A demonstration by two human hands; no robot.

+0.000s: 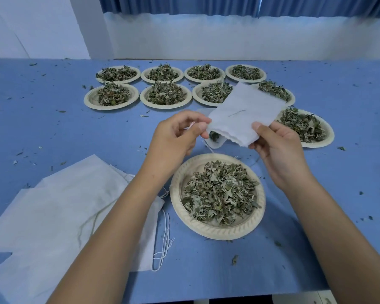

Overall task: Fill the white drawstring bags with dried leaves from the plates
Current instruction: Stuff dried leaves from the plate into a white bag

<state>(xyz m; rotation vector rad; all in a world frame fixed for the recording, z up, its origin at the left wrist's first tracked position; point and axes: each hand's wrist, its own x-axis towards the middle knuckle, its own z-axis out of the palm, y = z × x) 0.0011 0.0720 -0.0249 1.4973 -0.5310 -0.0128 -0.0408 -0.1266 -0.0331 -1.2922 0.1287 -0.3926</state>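
Left hand [180,132] and right hand [276,148] each pinch the mouth edge of one white drawstring bag [246,110], held above the blue bench [53,119]. A stack of flat bags [64,211] lies at the left, beside the near plate [184,207] of dried leaves [219,191]. More filled plates [90,99] sit beyond.

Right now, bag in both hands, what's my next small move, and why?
Probably spread the bag mouth open: the left hand and right hand pinch its edge, it looks flat, and the nearest plate below is full of leaves.
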